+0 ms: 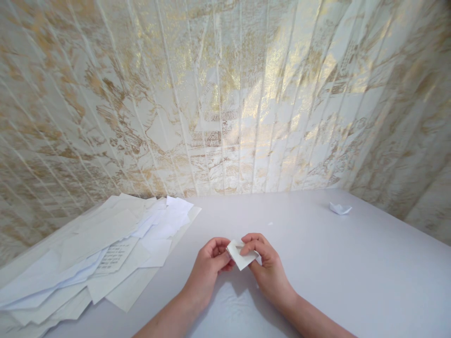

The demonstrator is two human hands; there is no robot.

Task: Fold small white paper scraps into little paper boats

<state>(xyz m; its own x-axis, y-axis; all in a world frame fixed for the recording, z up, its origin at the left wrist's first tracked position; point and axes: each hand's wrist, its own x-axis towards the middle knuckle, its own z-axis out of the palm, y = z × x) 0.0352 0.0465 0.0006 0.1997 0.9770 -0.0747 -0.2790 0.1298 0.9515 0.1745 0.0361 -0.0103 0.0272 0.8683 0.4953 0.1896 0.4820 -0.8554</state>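
A small folded piece of white paper [242, 259] is held between both hands, just above the white table. My left hand [210, 264] pinches its left corner between thumb and fingers. On the other side, my right hand [267, 263] grips the paper's right edge, with the thumb beneath and fingertips on the upper face. The fingers hide part of the folds.
A spread pile of paper sheets [102, 234], some with writing, covers the table's left side. Toward the back right sits a small folded paper boat [340, 208]. A patterned gold-and-white curtain [218, 103] hangs behind the white table [338, 272].
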